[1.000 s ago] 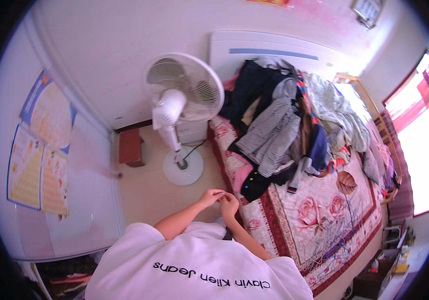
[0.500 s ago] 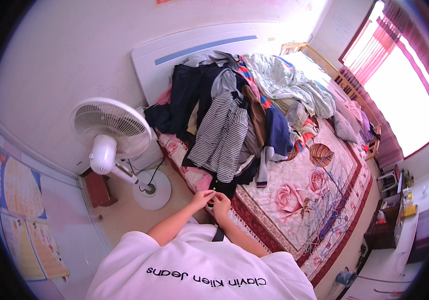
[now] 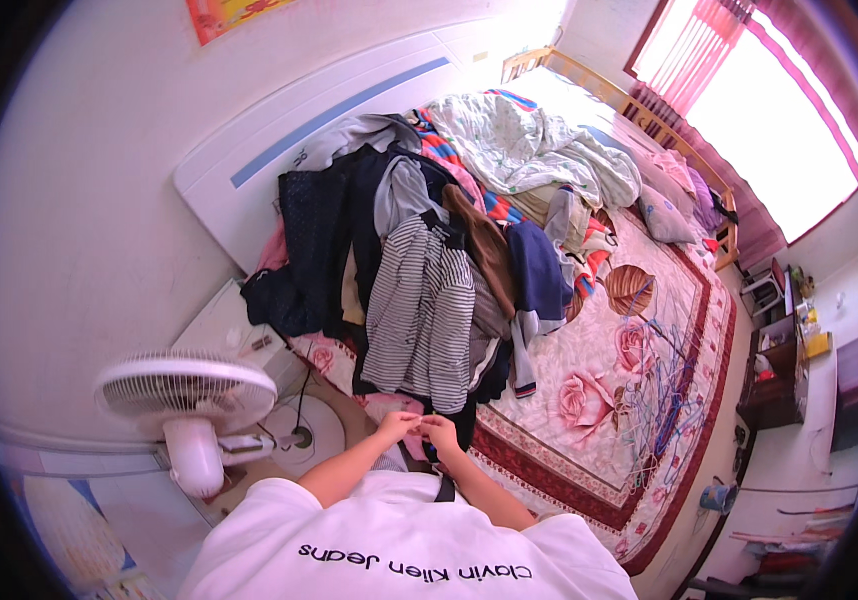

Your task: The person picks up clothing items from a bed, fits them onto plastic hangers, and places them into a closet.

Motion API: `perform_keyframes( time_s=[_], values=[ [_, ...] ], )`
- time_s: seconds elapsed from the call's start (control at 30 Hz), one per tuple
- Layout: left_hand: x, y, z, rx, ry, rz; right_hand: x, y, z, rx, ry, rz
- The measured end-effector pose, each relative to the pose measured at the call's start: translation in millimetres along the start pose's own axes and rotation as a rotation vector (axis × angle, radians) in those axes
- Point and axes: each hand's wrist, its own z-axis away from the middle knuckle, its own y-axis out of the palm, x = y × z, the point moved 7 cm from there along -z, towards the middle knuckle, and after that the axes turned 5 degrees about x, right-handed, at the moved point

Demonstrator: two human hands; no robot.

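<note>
Low in the middle of the picture, my left hand [image 3: 399, 427] and my right hand [image 3: 438, 431] meet with their fingertips pinched together. What lies between the fingers, if anything, is too small to make out. Just beyond them, black cloth [image 3: 461, 422] hangs at the bed's near edge, beside a pink fabric edge [image 3: 381, 403]. A black-and-white striped top [image 3: 417, 310] lies closest, on a heap of clothes. In that heap are dark trousers [image 3: 319, 220], a brown garment [image 3: 481, 235] and a navy one [image 3: 537, 268].
A white standing fan [image 3: 189, 395] is at my left, near a bedside cabinet [image 3: 224, 325]. The bed has a floral cover [image 3: 559, 440] with a tangle of thin hangers [image 3: 664, 420] on its right. A pale quilt [image 3: 539, 150] and pillows [image 3: 664, 215] lie at the far side.
The view has turned, so the bed and fan sit differently in the picture. My hands stay together, fingertips pinched, and the clothes heap looks the same.
</note>
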Motion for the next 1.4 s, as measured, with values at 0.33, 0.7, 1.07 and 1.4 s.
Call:
perform_keyframes(
  time_s=[0.33, 0.7, 1.07, 1.4],
  values=[
    [-76, -108, -95, -0.068, -0.04, -0.119, 28, 12, -103, 0.027, 0.131, 0.028],
    [-333, -234, -222, -0.632, 0.535, -0.884, 216, -63, -232, -0.525, -0.425, 0.525],
    [-252, -184, -263, -0.207, 0.223, -0.787, 138, -33, -265, -0.131, -0.032, 0.635],
    [-119, -112, -112, 0.424, 0.007, -1.167, -59, -7, -43, -0.433, 0.217, 0.477]
  ],
)
